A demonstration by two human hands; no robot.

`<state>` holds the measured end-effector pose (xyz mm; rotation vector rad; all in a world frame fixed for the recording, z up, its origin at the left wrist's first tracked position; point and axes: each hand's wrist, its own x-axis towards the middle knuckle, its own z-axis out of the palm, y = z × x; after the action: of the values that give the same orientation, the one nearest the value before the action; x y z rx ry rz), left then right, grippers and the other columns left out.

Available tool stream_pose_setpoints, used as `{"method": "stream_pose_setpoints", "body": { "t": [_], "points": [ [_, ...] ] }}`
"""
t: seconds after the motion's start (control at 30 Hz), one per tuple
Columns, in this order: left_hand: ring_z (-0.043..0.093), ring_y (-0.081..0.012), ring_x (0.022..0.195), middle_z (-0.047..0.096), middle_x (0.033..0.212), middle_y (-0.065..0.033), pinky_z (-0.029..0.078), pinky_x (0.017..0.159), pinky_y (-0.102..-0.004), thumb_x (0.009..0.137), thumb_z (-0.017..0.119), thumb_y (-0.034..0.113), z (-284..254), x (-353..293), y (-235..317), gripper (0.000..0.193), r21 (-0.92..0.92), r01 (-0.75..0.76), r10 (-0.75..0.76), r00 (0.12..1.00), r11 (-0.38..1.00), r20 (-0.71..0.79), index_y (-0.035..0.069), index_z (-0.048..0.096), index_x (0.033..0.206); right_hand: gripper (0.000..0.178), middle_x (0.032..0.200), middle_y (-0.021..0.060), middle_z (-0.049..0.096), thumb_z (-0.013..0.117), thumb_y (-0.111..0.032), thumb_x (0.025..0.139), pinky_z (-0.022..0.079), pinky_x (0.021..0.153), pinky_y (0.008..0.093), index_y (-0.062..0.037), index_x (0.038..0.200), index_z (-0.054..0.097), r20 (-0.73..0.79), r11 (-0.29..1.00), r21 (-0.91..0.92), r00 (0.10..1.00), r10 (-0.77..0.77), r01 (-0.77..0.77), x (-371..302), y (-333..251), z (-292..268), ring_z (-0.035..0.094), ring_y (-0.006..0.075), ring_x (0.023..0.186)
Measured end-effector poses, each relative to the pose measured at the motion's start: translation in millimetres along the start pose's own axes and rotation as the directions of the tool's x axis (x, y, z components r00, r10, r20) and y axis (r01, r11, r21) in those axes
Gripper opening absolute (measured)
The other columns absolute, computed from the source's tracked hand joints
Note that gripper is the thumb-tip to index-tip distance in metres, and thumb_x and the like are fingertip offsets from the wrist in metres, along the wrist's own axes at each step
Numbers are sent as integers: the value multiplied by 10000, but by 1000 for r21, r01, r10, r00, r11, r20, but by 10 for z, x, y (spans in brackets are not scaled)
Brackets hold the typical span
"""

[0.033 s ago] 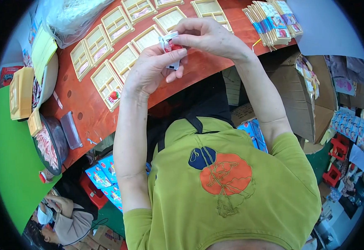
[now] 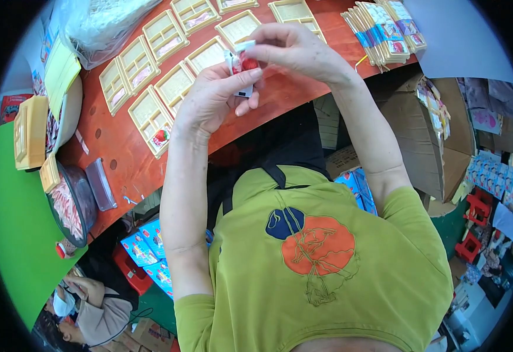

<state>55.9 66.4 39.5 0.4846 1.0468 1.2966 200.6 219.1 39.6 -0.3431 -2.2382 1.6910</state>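
Over the table's near edge, my left hand [image 2: 224,88] is closed round a small bunch of white packets printed with red strawberries [image 2: 235,63]. My right hand [image 2: 289,50] pinches the upper edge of one strawberry packet [image 2: 246,54] between thumb and fingers, at the top of the bunch. Fingers hide much of the packets, so whether that one is fully apart I cannot tell. Beneath and around the hands lie cream compartment trays [image 2: 174,82] in rows. Inside the nearest tray [image 2: 147,111] rests a similar strawberry packet [image 2: 161,136]; several others hold pale pink pieces.
Stacked wrapped trays [image 2: 380,35] stand at the table's right end. A clear plastic bag [image 2: 101,29] sits far left, above a dark bowl of pink-white strips [image 2: 68,199] and a clear plastic case [image 2: 101,183]. An open cardboard box [image 2: 409,129] is at right. Another person [image 2: 101,311] sits lower left.
My right hand has drawn the pinched packet slightly up and right, so more of its strawberry print shows. My left hand has stayed nearly still.
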Motion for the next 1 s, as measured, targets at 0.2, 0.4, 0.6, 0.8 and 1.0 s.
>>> {"method": "stream_pose_setpoints", "body": {
  "t": [0.2, 0.4, 0.6, 0.8, 1.0],
  "points": [
    [626, -125, 608, 669, 822, -93, 494, 519, -219, 924, 686, 109, -26, 53, 57, 280, -45, -22, 17, 993, 999, -116, -64, 620, 1135, 300, 909, 13, 671, 727, -262, 917, 469, 657, 182, -20, 1084, 668, -277, 973, 222, 952, 129, -67, -176, 143, -211, 578, 31, 761],
    [689, -173, 719, 663, 972, -175, 585, 661, -244, 925, 576, 23, -13, 72, 16, 386, -39, -187, 175, 963, 982, -207, -110, 527, 1284, 319, 798, -18, 632, 756, -238, 897, 388, 579, 171, 10, 1076, 663, -664, 991, 114, 736, 130, -73, -425, 469, -518, 530, 26, 658],
    [701, -323, 1007, 571, 1276, -254, 628, 828, -336, 943, 539, -44, 154, 157, -60, 576, -43, -262, 246, 943, 964, -226, -73, 306, 1468, 322, 838, 78, 700, 756, -278, 878, 515, 733, 271, 20, 976, 681, -724, 827, -398, 690, -16, -398, -417, 572, -353, 655, 143, 792],
    [678, -332, 1073, 549, 1326, -259, 623, 850, -355, 929, 556, -73, 174, 179, -84, 659, -125, -273, 247, 950, 954, -189, -22, 248, 1510, 256, 928, 87, 659, 685, -271, 907, 535, 729, 366, -23, 968, 695, -700, 659, -613, 687, -196, -436, -442, 628, -279, 675, 239, 806],
    [698, -334, 1026, 550, 1311, -280, 615, 836, -345, 912, 546, -90, 124, 121, -71, 705, -55, -239, 226, 957, 969, -185, -3, 212, 1527, 179, 967, 76, 609, 665, -256, 918, 546, 697, 395, -95, 982, 709, -570, 551, -742, 791, -221, -381, -374, 499, -93, 668, 275, 817]
  ]
}}
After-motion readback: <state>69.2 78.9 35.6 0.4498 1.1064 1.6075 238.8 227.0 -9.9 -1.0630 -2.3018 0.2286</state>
